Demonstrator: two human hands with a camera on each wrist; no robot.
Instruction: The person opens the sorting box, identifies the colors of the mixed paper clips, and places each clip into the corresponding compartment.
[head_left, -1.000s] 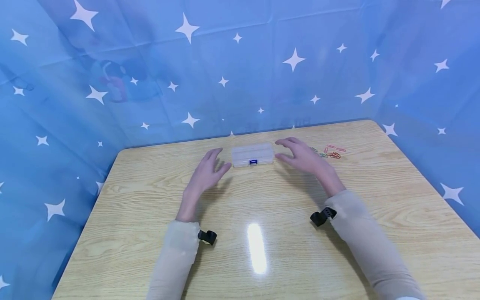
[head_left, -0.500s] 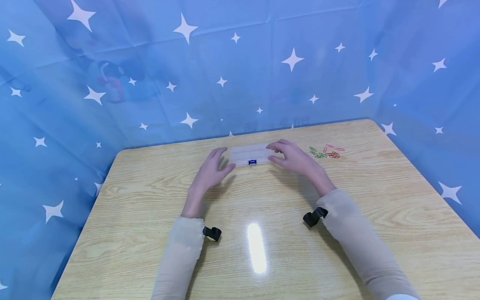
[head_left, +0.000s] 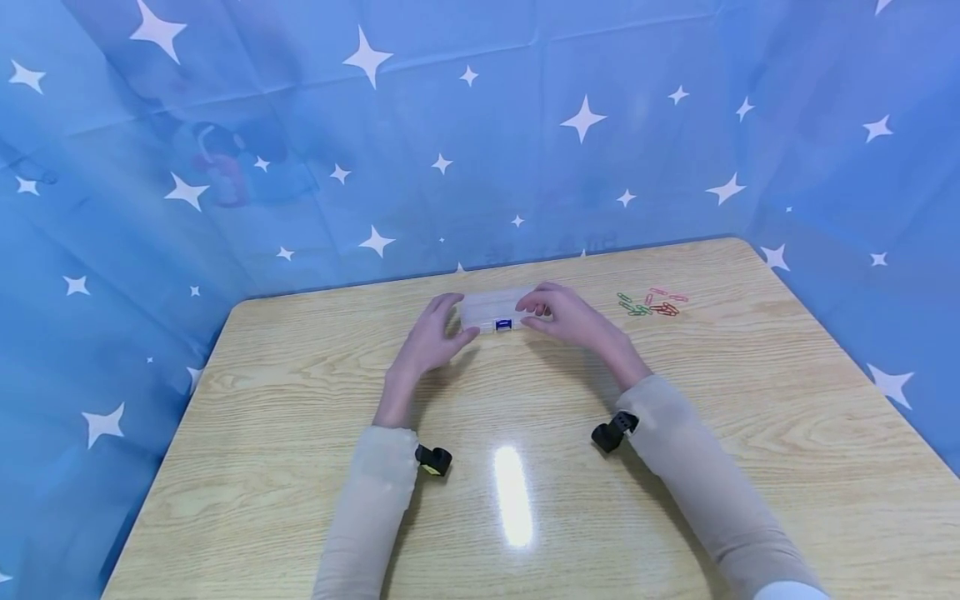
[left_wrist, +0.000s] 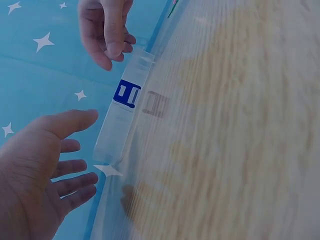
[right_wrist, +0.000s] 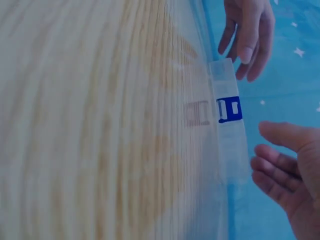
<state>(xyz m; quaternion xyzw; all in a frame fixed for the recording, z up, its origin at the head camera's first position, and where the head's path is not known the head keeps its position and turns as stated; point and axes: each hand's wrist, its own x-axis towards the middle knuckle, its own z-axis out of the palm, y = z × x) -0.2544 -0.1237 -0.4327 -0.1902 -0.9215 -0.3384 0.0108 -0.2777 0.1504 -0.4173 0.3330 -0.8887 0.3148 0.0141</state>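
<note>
Head: on the desk [head_left: 300,400], we see the clear box [head_left: 487,307], apparently closed, between left hand [head_left: 432,337] and right hand [head_left: 570,318]; paper clips [head_left: 664,309] lie loose rightward. Left wrist: left hand relaxed, empty; the blue latch [left_wrist: 127,93] looks fastened. Right wrist: right hand likewise empty, fingers parted; we judge grasping not yet begun.

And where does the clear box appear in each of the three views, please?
Head: the clear box is near the picture's centre, between the left hand and the right hand.
Left wrist: the clear box is left of centre, slanted.
Right wrist: the clear box is right of centre.
Shared landmark: the blue latch on the box.
</note>
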